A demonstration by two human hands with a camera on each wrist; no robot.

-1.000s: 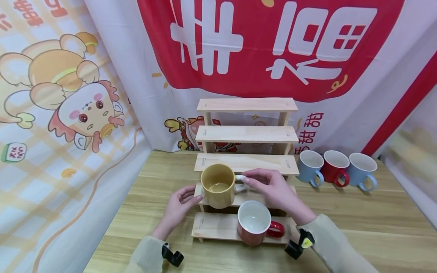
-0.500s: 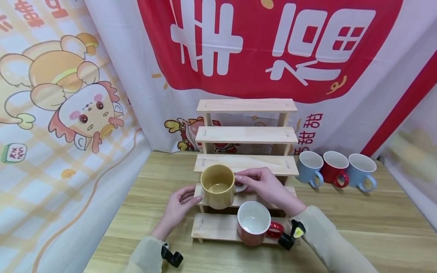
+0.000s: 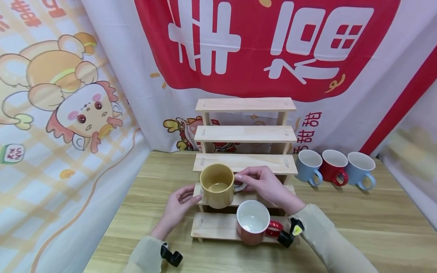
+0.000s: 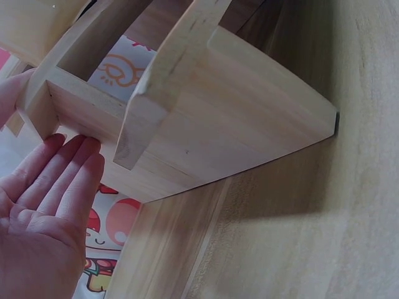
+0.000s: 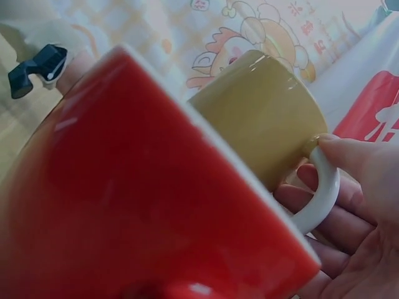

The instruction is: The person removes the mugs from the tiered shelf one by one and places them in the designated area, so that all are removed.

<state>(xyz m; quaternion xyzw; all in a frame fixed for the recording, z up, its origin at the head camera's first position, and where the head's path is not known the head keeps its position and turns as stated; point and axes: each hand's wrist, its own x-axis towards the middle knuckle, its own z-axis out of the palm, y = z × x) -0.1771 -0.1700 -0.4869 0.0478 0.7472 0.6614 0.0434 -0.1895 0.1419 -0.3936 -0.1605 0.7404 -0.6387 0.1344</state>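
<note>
A yellow mug [image 3: 217, 186] with a whitish handle stands at the left end of the rack's second step from the front. My right hand [image 3: 271, 187] pinches the handle [image 5: 325, 190] between thumb and fingers. At the left end of that step, my left hand [image 3: 179, 206] has its fingers extended against the wooden rack [image 4: 187, 134], with the thumb close to the mug. Whether the thumb touches the mug cannot be told. In front, a red mug [image 3: 252, 223] with a white inside sits on the lowest step, its handle pointing right; its red wall [image 5: 149, 180] fills much of the right wrist view.
The upper steps [image 3: 246, 133] of the rack rise behind the hands. On the wooden table [image 3: 358, 223], a row at right has a light blue mug [image 3: 308, 167], another red mug [image 3: 332, 167] and a second light blue mug [image 3: 360, 170]. Printed cloth [image 3: 112, 57] hangs behind and left.
My right hand has shifted slightly left along the yellow mug's handle, its wrist moving closer to the red mug. The yellow mug and left hand have stayed in place.
</note>
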